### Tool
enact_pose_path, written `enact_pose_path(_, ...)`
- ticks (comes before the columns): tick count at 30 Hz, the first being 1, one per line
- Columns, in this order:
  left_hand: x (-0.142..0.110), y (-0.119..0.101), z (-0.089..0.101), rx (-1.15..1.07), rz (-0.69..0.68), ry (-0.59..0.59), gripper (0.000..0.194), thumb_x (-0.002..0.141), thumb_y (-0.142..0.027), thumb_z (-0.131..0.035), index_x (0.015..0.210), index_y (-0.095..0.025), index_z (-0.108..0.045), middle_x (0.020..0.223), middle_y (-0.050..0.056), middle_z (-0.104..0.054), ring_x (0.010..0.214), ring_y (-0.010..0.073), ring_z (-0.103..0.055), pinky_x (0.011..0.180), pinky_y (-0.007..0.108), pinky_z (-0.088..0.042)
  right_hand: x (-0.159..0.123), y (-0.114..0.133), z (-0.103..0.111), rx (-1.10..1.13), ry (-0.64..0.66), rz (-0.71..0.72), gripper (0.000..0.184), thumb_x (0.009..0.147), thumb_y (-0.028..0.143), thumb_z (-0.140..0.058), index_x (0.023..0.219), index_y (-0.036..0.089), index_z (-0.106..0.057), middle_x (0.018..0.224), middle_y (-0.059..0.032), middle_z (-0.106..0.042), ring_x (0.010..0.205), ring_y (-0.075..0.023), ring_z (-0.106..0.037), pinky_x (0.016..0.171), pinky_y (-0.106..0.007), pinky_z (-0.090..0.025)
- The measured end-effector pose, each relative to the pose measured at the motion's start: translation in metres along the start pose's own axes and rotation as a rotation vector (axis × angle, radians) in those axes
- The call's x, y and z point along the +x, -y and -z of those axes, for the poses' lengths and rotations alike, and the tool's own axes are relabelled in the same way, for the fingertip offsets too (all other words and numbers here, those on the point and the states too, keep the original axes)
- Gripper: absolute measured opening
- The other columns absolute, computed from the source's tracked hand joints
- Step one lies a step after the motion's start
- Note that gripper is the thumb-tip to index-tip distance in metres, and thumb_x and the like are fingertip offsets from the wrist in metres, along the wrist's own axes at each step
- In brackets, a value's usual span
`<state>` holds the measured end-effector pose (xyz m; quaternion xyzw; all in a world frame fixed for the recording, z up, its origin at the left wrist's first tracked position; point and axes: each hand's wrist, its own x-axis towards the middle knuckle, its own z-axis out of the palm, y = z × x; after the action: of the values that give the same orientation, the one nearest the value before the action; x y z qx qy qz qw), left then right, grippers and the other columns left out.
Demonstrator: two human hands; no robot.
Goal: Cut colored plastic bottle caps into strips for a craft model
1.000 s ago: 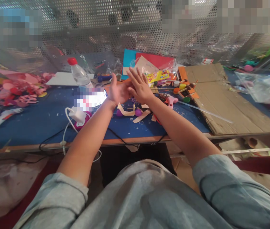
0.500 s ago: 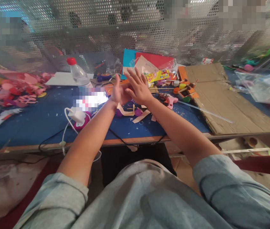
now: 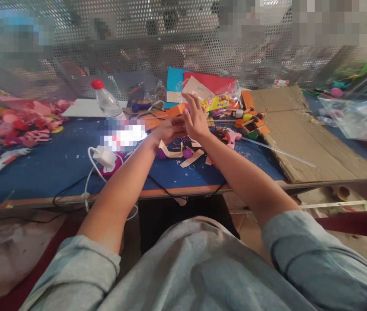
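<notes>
My left hand (image 3: 169, 130) reaches over the blue table with its fingers extended, their tips going behind my right hand. Fingers stretched out and slightly apart, my right hand (image 3: 196, 120) meets it at the palm side. Whether anything lies between the palms is hidden. Just below the hands are purple balls (image 3: 187, 153), a bent cream-coloured strip (image 3: 170, 153) and a flat cream strip (image 3: 192, 158). A pink glue gun (image 3: 231, 137) lies right of my right wrist.
A red-capped bottle (image 3: 108, 101), a lit phone (image 3: 128, 136) and a white charger (image 3: 103, 156) with a cable are on the left, beyond them pink craft pieces (image 3: 24, 119). Cardboard (image 3: 313, 142) covers the right side. Coloured sheets (image 3: 214, 82) lie at the back.
My hands have slid against each other. The left thumb, upright before, is lowered, and the left hand has turned over. My right hand has turned more edge-on. An orange piece behind them shows more.
</notes>
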<state>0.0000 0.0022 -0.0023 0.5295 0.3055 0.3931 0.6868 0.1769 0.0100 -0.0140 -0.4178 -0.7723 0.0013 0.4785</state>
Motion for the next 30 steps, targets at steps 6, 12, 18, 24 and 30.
enact_pose_path(6,0.005,-0.005,0.013,-0.075,-0.118,-0.155,0.015,0.110,-0.039,-0.085,0.113,-0.025,-0.080,0.094,0.001,-0.085,0.089,0.0167,-0.077,0.091,0.037,-0.063,0.001,-0.008,-0.005,0.138,0.042,0.019,0.076,0.118,0.067,-0.035,0.178,0.022,-0.048,0.172,-0.0212,-0.059,0.155,-0.0343,-0.063,0.133,-0.056,-0.055)
enact_pose_path(12,0.000,-0.010,0.018,-0.075,-0.187,-0.240,0.024,0.108,-0.042,-0.084,0.120,-0.024,-0.074,0.103,0.000,-0.083,0.074,0.0121,-0.073,0.079,0.032,-0.062,0.002,-0.015,-0.010,0.184,0.183,0.012,0.058,0.105,0.045,-0.067,0.156,0.018,-0.070,0.149,-0.0206,-0.073,0.123,-0.0336,-0.073,0.117,-0.053,-0.063)
enact_pose_path(18,0.000,-0.006,0.018,0.004,-0.170,-0.205,0.037,0.101,-0.056,-0.090,0.108,-0.022,-0.076,0.102,0.005,-0.085,0.089,0.0192,-0.083,0.081,0.031,-0.066,0.000,-0.009,-0.005,0.216,0.131,-0.053,0.035,0.104,0.032,-0.067,0.134,0.020,-0.080,0.127,-0.0140,-0.076,0.107,-0.0267,-0.074,0.105,-0.045,-0.066)
enact_pose_path(24,-0.001,-0.006,0.021,0.088,-0.112,-0.224,0.032,0.097,-0.049,-0.096,0.099,-0.021,-0.081,0.093,0.003,-0.085,0.080,0.0165,-0.081,0.077,0.027,-0.062,0.000,-0.008,-0.003,0.217,0.100,-0.068,0.031,0.097,0.025,-0.068,0.124,0.017,-0.082,0.125,-0.0157,-0.075,0.100,-0.0272,-0.073,0.099,-0.046,-0.066)
enact_pose_path(30,-0.001,-0.008,0.021,0.054,-0.106,-0.263,0.028,0.098,-0.046,-0.096,0.100,-0.021,-0.082,0.082,0.001,-0.081,0.069,0.0136,-0.076,0.074,0.026,-0.060,0.000,-0.008,-0.002,0.262,0.101,-0.055,0.051,0.099,0.031,-0.073,0.149,0.020,-0.078,0.137,-0.0143,-0.075,0.093,-0.0229,-0.074,0.100,-0.044,-0.068)
